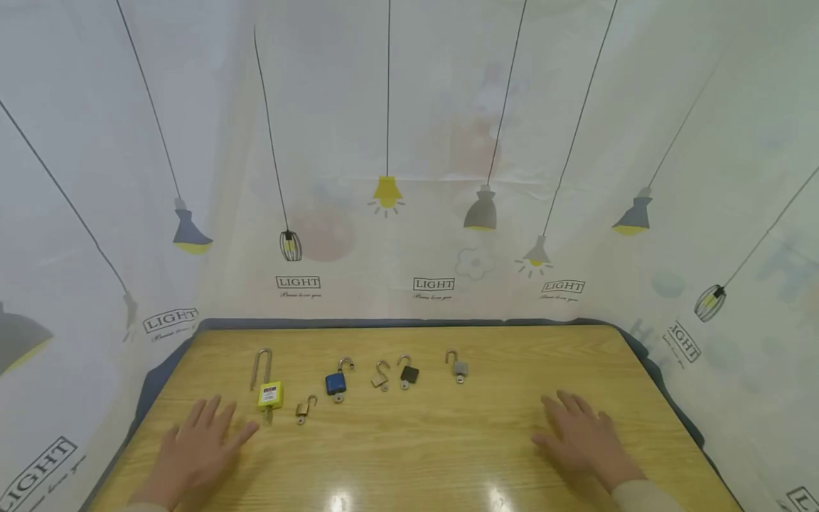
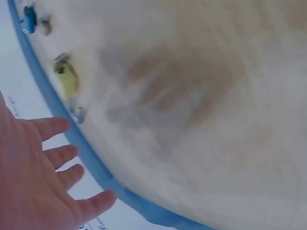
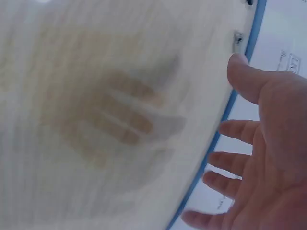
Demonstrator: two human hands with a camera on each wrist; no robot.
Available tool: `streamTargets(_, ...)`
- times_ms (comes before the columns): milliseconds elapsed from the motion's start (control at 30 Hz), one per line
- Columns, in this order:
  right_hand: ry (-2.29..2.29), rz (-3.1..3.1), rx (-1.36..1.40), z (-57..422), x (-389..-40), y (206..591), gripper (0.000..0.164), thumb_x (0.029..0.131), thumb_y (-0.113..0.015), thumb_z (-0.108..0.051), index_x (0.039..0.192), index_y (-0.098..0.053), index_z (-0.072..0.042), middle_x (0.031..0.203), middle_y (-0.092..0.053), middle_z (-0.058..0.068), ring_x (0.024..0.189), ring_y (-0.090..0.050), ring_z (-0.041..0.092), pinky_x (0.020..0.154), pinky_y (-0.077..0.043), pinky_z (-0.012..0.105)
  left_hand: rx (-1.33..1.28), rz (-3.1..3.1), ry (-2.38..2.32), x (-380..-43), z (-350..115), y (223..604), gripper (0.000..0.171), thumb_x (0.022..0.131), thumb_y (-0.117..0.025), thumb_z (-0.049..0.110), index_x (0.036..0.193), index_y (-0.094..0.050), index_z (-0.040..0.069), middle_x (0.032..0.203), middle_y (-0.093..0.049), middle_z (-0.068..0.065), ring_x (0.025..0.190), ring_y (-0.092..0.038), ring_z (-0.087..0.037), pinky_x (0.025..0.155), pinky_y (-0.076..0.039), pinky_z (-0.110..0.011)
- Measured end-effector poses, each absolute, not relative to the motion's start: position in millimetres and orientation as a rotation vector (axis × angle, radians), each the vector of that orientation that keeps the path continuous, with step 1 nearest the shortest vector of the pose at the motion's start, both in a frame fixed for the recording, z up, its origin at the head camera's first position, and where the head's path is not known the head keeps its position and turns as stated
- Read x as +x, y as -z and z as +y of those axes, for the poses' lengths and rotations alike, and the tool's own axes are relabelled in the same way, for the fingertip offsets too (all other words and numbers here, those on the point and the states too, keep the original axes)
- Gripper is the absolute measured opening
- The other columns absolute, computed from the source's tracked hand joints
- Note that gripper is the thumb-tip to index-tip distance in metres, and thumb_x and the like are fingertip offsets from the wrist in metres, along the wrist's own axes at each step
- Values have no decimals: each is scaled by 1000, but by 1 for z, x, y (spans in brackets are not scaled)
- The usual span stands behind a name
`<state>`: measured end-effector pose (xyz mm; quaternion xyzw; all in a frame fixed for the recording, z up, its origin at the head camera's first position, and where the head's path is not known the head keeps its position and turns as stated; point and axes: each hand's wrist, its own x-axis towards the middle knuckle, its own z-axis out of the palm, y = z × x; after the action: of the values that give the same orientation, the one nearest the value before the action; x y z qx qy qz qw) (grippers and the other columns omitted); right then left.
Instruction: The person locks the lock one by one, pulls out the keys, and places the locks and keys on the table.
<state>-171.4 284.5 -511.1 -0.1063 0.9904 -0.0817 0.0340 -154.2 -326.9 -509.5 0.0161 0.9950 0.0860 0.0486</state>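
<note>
My left hand (image 1: 198, 444) is held over the table's left side with fingers spread, holding nothing. Nearest to it are a yellow padlock (image 1: 270, 395) with a long raised shackle and a small brass padlock (image 1: 302, 409). Farther right lie a blue padlock (image 1: 335, 384), another small brass padlock (image 1: 379, 382), a black padlock (image 1: 409, 374) and a grey padlock (image 1: 460, 368). Every shackle is unlocked, and keys appear to sit in the locks. My right hand (image 1: 582, 437) hovers over the right side, fingers extended, apart from the padlocks. In the left wrist view the yellow padlock (image 2: 67, 79) looks blurred.
The wood-grain table (image 1: 448, 455) has a blue-grey edge and reflects both hands in the wrist views. White curtain-like sheets (image 1: 345, 142) printed with hanging lamps surround it at the back and on both sides.
</note>
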Motion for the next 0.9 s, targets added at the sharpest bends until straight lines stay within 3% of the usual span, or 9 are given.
streamTargets(100,232,3062,-402,277,-173,501,63,88,-62,-50,134,-50,-10,135,-48,23,119,-44,47,82,-42,67,18,2946,-288,-162,-323,494,94,91,-18,75,132,-49,-4,143,-33,-35,129,-23,-58,90,-27,-77)
streamTargets(200,249,3058,-434,268,-176,493,53,86,-67,-42,128,-55,-10,127,-55,18,115,-48,43,82,-45,62,10,2872,-322,-170,-317,483,98,90,-13,76,126,-55,-5,135,-43,-36,122,-32,-60,89,-31,-74)
streamTargets(333,297,3022,-453,253,-179,485,47,85,-70,-36,122,-59,-9,119,-60,15,113,-51,41,85,-46,59,-6,2832,-363,-178,-310,471,101,89,-12,77,125,-54,-8,128,-51,-35,115,-41,-59,89,-35,-71)
streamTargets(667,333,3034,-526,213,-185,482,41,84,-72,-33,115,-63,-8,112,-65,13,106,-57,36,91,-47,54,-42,2782,-380,-199,-300,463,102,89,-15,77,127,-50,-11,127,-53,-34,111,-49,-53,88,-40,-65)
streamTargets(833,337,3034,-559,189,-189,483,39,83,-72,-32,113,-64,-8,110,-65,12,104,-57,33,89,-48,52,-60,2802,-357,-206,-296,463,96,92,-18,73,123,-53,-10,120,-58,-31,92,-60,-42,73,-48,-55)
streamTargets(900,345,3027,-582,180,-189,483,38,83,-72,-31,113,-65,-9,109,-65,11,103,-57,33,87,-48,52,-77,2805,-355,-207,-293,463,90,93,-21,71,120,-57,-8,108,-63,-27,79,-61,-34,62,-48,-47)
